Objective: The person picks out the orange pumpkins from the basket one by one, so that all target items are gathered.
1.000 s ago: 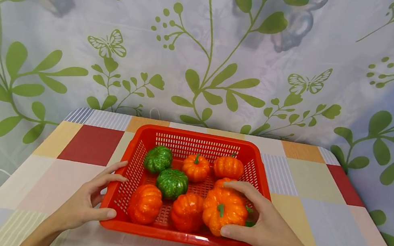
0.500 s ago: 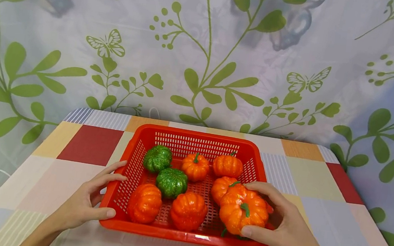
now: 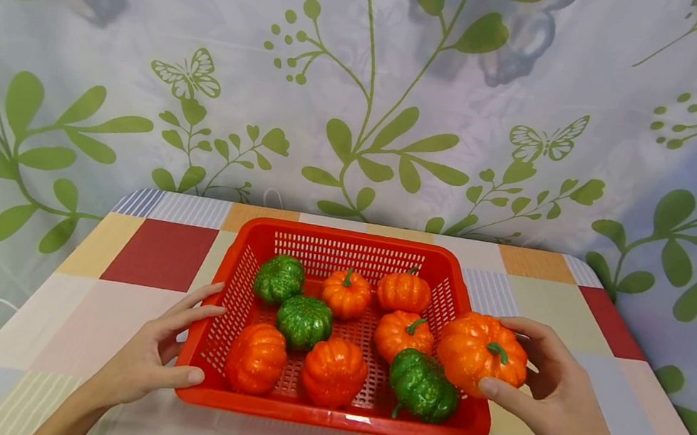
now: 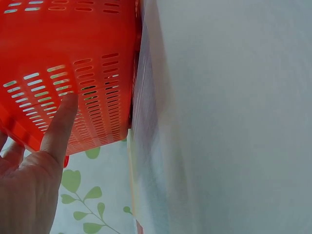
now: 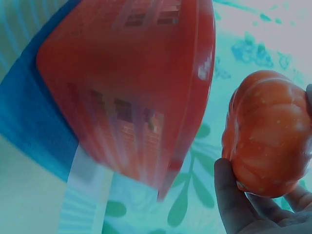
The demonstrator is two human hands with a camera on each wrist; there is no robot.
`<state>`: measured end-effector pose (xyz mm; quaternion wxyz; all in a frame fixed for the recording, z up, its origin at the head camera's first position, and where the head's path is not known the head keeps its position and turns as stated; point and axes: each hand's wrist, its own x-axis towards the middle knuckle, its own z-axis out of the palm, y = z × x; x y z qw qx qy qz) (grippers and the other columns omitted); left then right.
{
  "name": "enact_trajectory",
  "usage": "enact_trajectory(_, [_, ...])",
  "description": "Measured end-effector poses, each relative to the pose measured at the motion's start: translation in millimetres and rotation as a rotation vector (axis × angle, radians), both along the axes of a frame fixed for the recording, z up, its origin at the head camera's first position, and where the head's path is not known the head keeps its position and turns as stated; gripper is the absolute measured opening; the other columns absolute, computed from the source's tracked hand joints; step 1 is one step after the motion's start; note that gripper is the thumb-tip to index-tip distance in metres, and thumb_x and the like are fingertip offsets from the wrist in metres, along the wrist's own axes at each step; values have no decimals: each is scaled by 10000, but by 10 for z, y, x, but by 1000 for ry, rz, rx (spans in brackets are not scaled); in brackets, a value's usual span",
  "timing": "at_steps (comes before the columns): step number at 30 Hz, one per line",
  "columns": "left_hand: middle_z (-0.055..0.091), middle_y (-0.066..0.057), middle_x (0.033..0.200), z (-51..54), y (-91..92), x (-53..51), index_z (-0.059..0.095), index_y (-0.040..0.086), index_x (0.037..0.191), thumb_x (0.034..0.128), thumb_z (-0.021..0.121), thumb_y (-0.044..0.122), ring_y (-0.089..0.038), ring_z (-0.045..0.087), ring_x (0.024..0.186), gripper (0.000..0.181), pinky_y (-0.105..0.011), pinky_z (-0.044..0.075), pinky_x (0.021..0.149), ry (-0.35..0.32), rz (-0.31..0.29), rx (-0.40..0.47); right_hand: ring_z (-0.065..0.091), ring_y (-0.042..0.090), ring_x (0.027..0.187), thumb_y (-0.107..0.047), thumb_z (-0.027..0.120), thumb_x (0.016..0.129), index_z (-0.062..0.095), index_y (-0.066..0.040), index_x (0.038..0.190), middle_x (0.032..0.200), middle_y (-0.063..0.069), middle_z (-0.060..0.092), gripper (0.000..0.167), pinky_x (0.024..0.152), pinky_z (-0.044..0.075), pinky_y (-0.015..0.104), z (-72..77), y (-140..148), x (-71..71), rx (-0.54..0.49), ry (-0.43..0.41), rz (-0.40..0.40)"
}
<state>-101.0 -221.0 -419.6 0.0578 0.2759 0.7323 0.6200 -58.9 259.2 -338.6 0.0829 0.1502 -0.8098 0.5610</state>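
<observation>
My right hand point(image 3: 566, 407) grips an orange toy pumpkin point(image 3: 473, 355) with a green stem. It is raised over the right rim of a red plastic basket point(image 3: 275, 410). In the right wrist view this pumpkin point(image 5: 270, 134) is beside the basket wall point(image 5: 126, 92), with fingers around it. My left hand point(image 3: 143, 348) rests on the basket's left side, fingertips at the rim and thumb near the front corner. One straight finger point(image 4: 61, 129) lies against the perforated outer wall in the left wrist view. A dark green pumpkin point(image 3: 422, 387) sits in the basket's front right corner.
Inside the basket are several more pumpkins, among them a green one point(image 3: 304, 324), a front orange one point(image 3: 333, 374) and a back orange one point(image 3: 404, 293). A patchwork tablecloth point(image 3: 593, 389) covers the table. Behind hangs a leaf-patterned curtain point(image 3: 310, 98).
My right hand has lifted the orange pumpkin and carried it right, from inside the basket to over its right rim. The green pumpkin beneath is now uncovered. My left hand has stayed put.
</observation>
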Motion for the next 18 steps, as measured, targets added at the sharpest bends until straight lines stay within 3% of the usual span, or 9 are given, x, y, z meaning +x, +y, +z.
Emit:
enact_trajectory(4, [201, -101, 1595, -6, -7, -3, 461, -20, 1418, 802, 696, -48, -117, 318, 1365, 660, -406, 579, 813, -1, -6, 3, 592, 166, 988, 187, 663, 812, 466, -2, 1350, 1217, 94, 570, 603, 754, 569, 226, -38, 118, -57, -23, 10, -39])
enact_trajectory(8, [202, -102, 1595, -12, -12, -4, 457, -26, 1419, 803, 694, -53, -112, 323, 1362, 661, -398, 577, 817, -2, -5, 3, 563, 94, 1023, 73, 730, 826, 483, -42, 1344, 1210, 7, 564, 585, 785, 513, 122, -116, 239, -167, 165, 60, -191])
enact_trajectory(11, [202, -102, 1595, -15, -11, -7, 457, -33, 1417, 803, 693, -59, -110, 325, 1363, 659, -392, 572, 830, 0, -6, 3, 529, 54, 1054, -2, 753, 841, 481, -33, 1344, 1216, -29, 540, 573, 785, 488, 81, -195, 343, -256, 251, 67, -269])
enact_trajectory(18, [212, -97, 1591, -21, -11, -14, 460, -31, 1416, 798, 695, -45, -103, 325, 1361, 661, -390, 575, 822, -3, -1, 2, 489, 48, 1041, -142, 724, 902, 460, -19, 1368, 1236, -21, 501, 550, 744, 486, 82, -362, 574, -436, 264, -44, -321])
